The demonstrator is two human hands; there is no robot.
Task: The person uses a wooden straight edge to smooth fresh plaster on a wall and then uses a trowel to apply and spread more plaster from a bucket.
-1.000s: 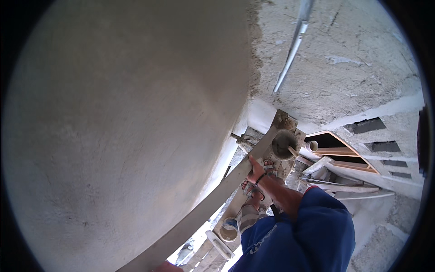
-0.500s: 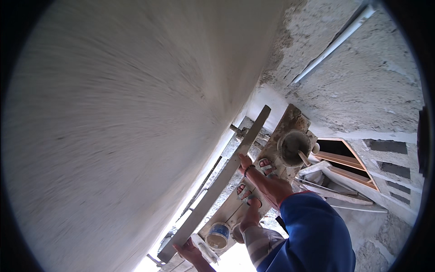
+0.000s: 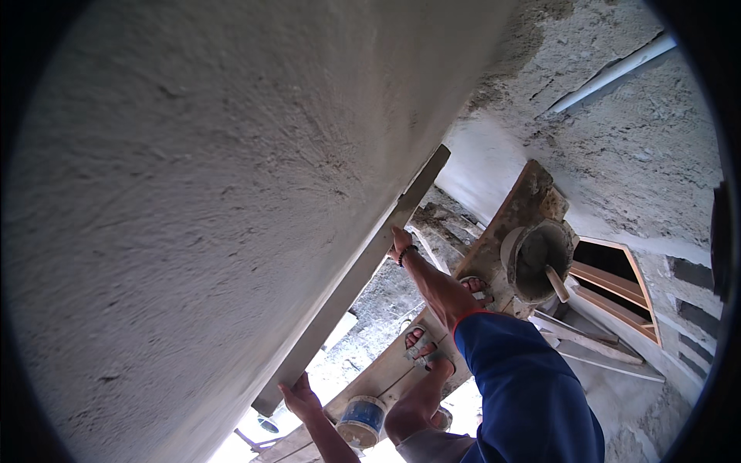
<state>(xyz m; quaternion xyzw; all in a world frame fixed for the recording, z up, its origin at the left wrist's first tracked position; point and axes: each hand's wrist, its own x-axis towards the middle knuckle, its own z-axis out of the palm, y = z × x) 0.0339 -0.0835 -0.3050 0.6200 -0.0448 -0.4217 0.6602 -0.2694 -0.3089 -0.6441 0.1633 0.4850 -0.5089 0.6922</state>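
Between my left hand [image 3: 303, 399] and my right hand [image 3: 401, 243] runs a long, straight board [image 3: 353, 282], both grips closed on its near edge; the left grasps close to one end, the right farther along, the other end jutting past its fingers; left of both grips spreads the grey plastered wall [image 3: 231, 193], the board close along it, though I cannot tell whether they touch; just behind the right grip sits a dark bracelet [image 3: 407, 255]; below the grips, wooden planks [image 3: 386, 372] bear my sandalled feet [image 3: 419, 345]; a blue-and-white bucket [image 3: 367, 414] is near my left forearm; right of the right grip, well apart, a mortar-caked bucket [image 3: 511, 251] holds a wooden handle [image 3: 557, 284].
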